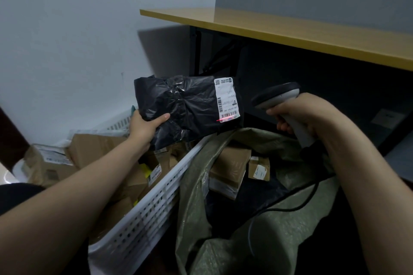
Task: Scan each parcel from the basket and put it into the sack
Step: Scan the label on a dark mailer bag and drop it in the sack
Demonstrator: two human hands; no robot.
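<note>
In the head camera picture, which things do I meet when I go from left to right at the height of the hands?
Left hand → black parcel → white label → scanner → right hand.

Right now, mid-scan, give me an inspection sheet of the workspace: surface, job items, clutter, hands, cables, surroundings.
Surface: wooden tabletop at upper right, nothing seen on the visible part.
Job's things: black parcel held up, red scan line on its white label; white basket holds cardboard parcels; green sack open, boxes already inside.
Clutter: nothing seen beyond the parcels.
Hands: left hand grips the black parcel's left edge; right hand holds the scanner, aimed at the label.
Cables: black scanner cable drapes over the sack.
Surroundings: pale wall behind, dark space under the table.
</note>
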